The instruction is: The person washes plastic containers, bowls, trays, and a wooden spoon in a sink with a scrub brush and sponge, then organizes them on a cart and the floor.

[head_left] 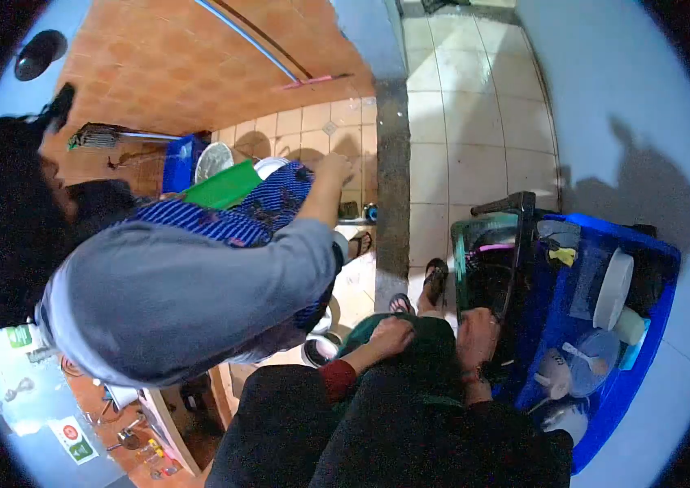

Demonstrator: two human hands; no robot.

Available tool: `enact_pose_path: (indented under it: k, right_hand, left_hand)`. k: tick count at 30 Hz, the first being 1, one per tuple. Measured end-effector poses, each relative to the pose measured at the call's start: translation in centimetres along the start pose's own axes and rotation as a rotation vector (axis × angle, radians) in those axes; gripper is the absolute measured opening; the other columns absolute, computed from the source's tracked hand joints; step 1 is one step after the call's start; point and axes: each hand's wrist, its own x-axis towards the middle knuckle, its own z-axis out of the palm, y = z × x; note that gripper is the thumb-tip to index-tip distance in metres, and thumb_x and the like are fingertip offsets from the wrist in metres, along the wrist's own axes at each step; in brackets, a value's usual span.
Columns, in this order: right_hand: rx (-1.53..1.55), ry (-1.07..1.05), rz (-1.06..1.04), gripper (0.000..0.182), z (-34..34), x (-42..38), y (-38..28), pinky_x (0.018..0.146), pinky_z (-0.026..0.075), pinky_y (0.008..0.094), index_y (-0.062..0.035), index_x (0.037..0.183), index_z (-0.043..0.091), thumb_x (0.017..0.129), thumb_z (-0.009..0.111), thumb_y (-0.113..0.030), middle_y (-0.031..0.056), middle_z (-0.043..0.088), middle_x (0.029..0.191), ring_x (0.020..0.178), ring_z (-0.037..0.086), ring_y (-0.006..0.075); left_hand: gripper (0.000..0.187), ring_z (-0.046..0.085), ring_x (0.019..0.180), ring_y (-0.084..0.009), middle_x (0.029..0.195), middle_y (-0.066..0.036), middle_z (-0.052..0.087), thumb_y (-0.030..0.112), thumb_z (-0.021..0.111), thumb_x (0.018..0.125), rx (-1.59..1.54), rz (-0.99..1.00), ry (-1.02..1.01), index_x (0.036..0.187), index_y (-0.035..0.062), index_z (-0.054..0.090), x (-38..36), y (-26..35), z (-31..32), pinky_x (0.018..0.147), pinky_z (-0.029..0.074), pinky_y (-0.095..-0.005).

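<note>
My left hand (391,335) rests on the dark green cloth (425,350) over my knees, its fingers curled in. What lies inside the fingers, if anything, is hidden. My right hand (478,332) is at the right side of my knees, close to the near edge of a dark green tub (460,264). Its fingers are bent too, and their inner side does not show. A dark bent bar (521,236) crosses over the tub, a little to the right of that hand.
A blue crate (661,252) with bowls, plastic containers and a spoon (583,355) stands at right by the wall. To the left, another person in a grey sleeve (198,285) reaches an arm forward, with a green board (223,185) beyond. A raised threshold (392,163) divides the floor.
</note>
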Motion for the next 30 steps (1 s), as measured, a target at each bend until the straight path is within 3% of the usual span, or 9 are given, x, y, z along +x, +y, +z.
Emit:
enact_pose_path:
  k: [2, 6, 9, 15, 21, 22, 26, 28, 30]
  right_hand:
    - [-0.028, 0.079, 0.026, 0.013, -1.4, -0.8, 0.1, 0.071, 0.038, 0.0393, -0.0074, 0.078, 0.054, 0.065, 0.051, -0.007, 0.0108, 0.048, 0.087, 0.08, 0.047, 0.0286]
    - [-0.133, 0.24, 0.102, 0.012, -0.5, -3.0, 2.2, 0.073, 0.038, 0.0406, -0.007, 0.078, 0.053, 0.066, 0.052, -0.008, 0.0121, 0.048, 0.093, 0.084, 0.047, 0.0295]
    - [-0.23, 0.104, 0.082, 0.012, 0.5, -4.0, 3.1, 0.074, 0.038, 0.0406, -0.0076, 0.077, 0.053, 0.066, 0.053, -0.01, 0.0133, 0.047, 0.098, 0.088, 0.047, 0.0299]
    - [-0.214, 0.194, -0.288, 0.016, 2.8, -4.7, 4.6, 0.067, 0.042, 0.0405, -0.012, 0.08, 0.053, 0.064, 0.054, -0.011, 0.0116, 0.05, 0.091, 0.083, 0.049, 0.0304]
    - [-0.234, 0.019, -0.363, 0.014, 2.4, -3.9, 1.2, 0.065, 0.04, 0.0406, -0.0137, 0.078, 0.054, 0.064, 0.054, -0.014, 0.0085, 0.054, 0.076, 0.078, 0.052, 0.0278]
    - [-0.244, 0.015, -0.386, 0.014, 0.0, -4.6, -4.2, 0.065, 0.04, 0.0406, -0.0137, 0.078, 0.054, 0.064, 0.054, -0.014, 0.0085, 0.054, 0.076, 0.078, 0.052, 0.0278]
    - [-0.329, -0.137, -0.197, 0.014, -0.9, -3.4, -5.9, 0.071, 0.038, 0.0393, -0.0144, 0.078, 0.057, 0.065, 0.052, -0.017, 0.0073, 0.056, 0.083, 0.081, 0.052, 0.0268]
    - [-0.331, -0.225, -0.172, 0.018, 0.3, -2.1, -2.5, 0.076, 0.034, 0.0412, -0.018, 0.084, 0.057, 0.066, 0.053, -0.02, 0.0075, 0.056, 0.086, 0.084, 0.052, 0.0262]
    - [-0.307, -0.176, -0.236, 0.014, 0.2, -2.1, -2.1, 0.075, 0.034, 0.041, -0.0173, 0.081, 0.057, 0.068, 0.053, -0.021, 0.0072, 0.058, 0.083, 0.082, 0.053, 0.0254]
  left_hand:
    - [0.023, 0.054, 0.069, -0.0325, 0.073, -0.015, 0.056, 0.026, 0.047, 0.074, -0.044, -0.031, -0.234, 0.075, 0.0041, 0.055, -1.1, 0.1, 0.0, 0.064, 0.042, -0.043]
    - [0.024, 0.055, 0.07, -0.0326, 0.075, -0.017, 0.056, 0.025, 0.044, 0.074, -0.095, -0.007, -0.138, 0.076, 0.0038, 0.055, -4.4, -0.7, 2.0, 0.062, 0.043, -0.0438]
    - [0.025, 0.056, 0.071, -0.0326, 0.077, -0.017, 0.056, 0.025, 0.044, 0.073, -0.073, -0.021, -0.109, 0.078, 0.0024, 0.055, -7.5, -1.6, 3.5, 0.062, 0.044, -0.0438]
    - [0.029, 0.053, 0.088, -0.0304, 0.09, -0.017, 0.056, 0.029, 0.047, 0.075, -0.183, -0.227, -0.238, 0.093, 0.0079, 0.056, -13.4, -3.0, 2.1, 0.074, 0.041, -0.0405]
    - [0.032, 0.053, 0.086, -0.031, 0.09, -0.017, 0.056, 0.031, 0.046, 0.074, -0.287, -0.342, -0.142, 0.093, 0.0062, 0.053, -17.8, -4.0, 1.6, 0.073, 0.042, -0.0417]
    - [0.033, 0.053, 0.087, -0.0311, 0.091, -0.017, 0.055, 0.03, 0.046, 0.074, -0.28, -0.343, -0.159, 0.094, 0.0061, 0.053, -18.1, -4.1, 1.6, 0.074, 0.042, -0.0413]
    - [0.031, 0.053, 0.084, -0.0313, 0.085, -0.017, 0.056, 0.033, 0.044, 0.076, -0.293, -0.399, -0.102, 0.088, 0.0071, 0.056, -18.4, -3.8, 0.8, 0.072, 0.042, -0.0399]
    - [0.027, 0.055, 0.076, -0.0291, 0.077, -0.015, 0.056, 0.029, 0.041, 0.079, -0.332, -0.263, 0.164, 0.08, 0.0066, 0.056, -19.5, -2.7, -3.1, 0.066, 0.042, -0.0379]
    - [0.022, 0.054, 0.076, -0.0268, 0.073, -0.013, 0.055, 0.026, 0.043, 0.079, -0.716, -0.089, 0.257, 0.078, 0.0079, 0.056, -21.2, -0.2, -10.4, 0.065, 0.04, -0.0354]
